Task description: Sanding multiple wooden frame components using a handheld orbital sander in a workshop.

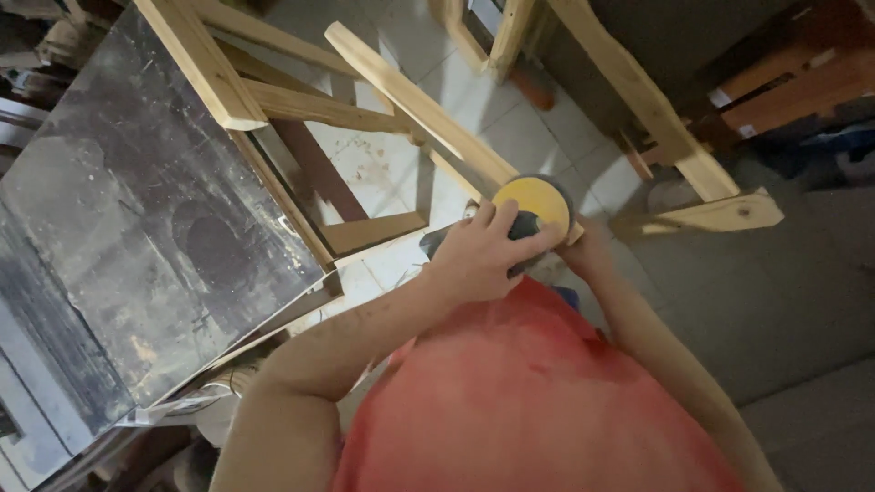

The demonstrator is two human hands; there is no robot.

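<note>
The dark scratched desk (137, 237) fills your left side; beyond its right edge a pale timber frame (419, 105) stands on the floor; your left hand (478, 255) is clamped on a yellow-disc sander (531, 202) pressed to a slat for control; your right hand (583, 255), mostly hidden, seems to steady it, grip unclear.

Head camera, looking steeply down (close), hands central
</note>
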